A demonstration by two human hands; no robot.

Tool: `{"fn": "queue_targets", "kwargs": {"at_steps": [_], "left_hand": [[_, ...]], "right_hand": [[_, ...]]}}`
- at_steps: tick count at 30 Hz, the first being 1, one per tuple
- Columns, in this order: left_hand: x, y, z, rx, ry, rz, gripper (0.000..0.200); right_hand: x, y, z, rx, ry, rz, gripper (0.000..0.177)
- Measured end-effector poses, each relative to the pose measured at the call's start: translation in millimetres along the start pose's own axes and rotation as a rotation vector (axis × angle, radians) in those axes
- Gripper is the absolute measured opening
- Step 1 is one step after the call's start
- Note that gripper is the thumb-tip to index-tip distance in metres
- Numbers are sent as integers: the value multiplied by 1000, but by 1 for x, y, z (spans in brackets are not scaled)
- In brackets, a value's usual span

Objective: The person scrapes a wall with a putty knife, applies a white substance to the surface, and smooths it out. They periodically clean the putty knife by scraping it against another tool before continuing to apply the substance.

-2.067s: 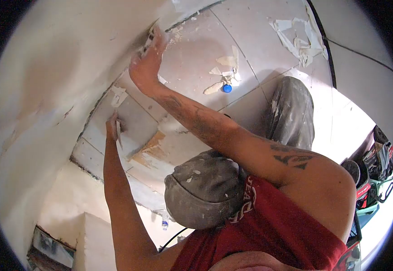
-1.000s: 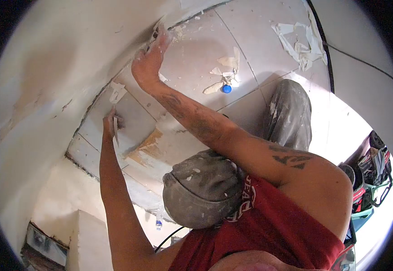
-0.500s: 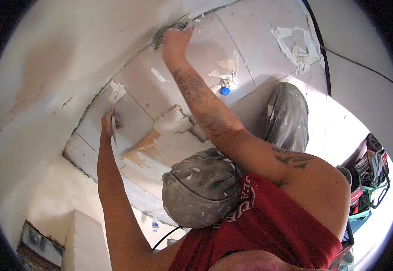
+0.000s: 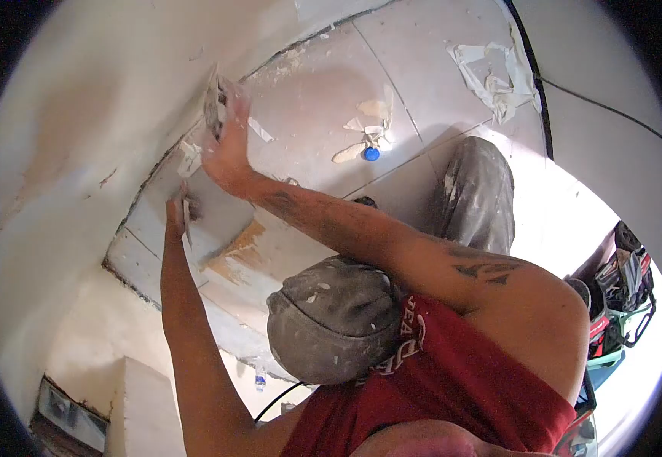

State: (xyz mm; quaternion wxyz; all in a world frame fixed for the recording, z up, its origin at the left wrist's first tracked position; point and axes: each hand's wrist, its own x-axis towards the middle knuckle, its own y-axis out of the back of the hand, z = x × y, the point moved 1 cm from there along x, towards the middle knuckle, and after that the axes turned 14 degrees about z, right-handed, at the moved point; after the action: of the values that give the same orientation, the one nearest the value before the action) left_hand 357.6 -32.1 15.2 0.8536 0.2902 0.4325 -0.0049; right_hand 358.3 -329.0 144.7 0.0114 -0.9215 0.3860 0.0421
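Curling partly closed, the right fingers [image 4: 237, 103] grip a flat tool [image 4: 211, 99].

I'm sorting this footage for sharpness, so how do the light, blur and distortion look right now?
Head view: motion blur smears the right hand; glare washes out the floor at right; a soft shadow falls beside the left hand; fisheye distortion bows the scene, corners black.

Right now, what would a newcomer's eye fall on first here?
Probably the red shirt at the bottom, with the tattooed right arm reaching leftward to a flat tool by the wall. Next, perhaps, the bright blue cap on the pale tiles, beside torn scraps. The white tatters at upper right also stand out.
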Motion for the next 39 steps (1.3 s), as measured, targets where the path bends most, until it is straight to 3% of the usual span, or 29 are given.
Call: {"fn": "queue_targets", "kwargs": {"at_steps": [3,4,6,7,11,14,18,24,27,30,32,34,36,38,39], "left_hand": [[-7,-3,8,-8,-19,17,54],[-10,-5,4,-9,-33,33,53],[2,3,-12,-64,-5,-32,52],[7,7,-17,-91,3,-64,52],[-15,-3,10,-5,32,13,55],[-8,0,6,3,21,-22,57],[-5,0,1,-25,10,-6,59],[10,6,-14,-19,-1,-38,60],[5,3,-9,-19,49,-14,55],[-4,-1,4,-10,44,3,51],[-1,-2,2,-50,36,-14,50],[15,5,-20,-124,43,-40,50],[16,7,-20,-76,90,-46,51],[14,7,-16,-20,91,-37,52],[13,7,-14,11,70,-23,53]], "right_hand": [[-7,23,22,97,-234,165,71],[0,31,78,-253,-53,360,68],[40,44,121,-87,-71,568,64],[63,51,109,431,-272,565,62],[111,42,129,373,-145,571,51],[123,35,118,244,-127,548,50],[114,17,98,-351,112,604,58],[48,-6,28,-255,221,408,67],[28,-4,3,-113,55,226,69],[9,9,-2,-131,223,67,69],[5,20,3,114,-54,146,72],[10,36,37,-28,-95,313,66],[53,50,151,100,-192,380,58],[81,65,175,791,-489,200,53],[90,65,151,890,-580,191,47]]}}
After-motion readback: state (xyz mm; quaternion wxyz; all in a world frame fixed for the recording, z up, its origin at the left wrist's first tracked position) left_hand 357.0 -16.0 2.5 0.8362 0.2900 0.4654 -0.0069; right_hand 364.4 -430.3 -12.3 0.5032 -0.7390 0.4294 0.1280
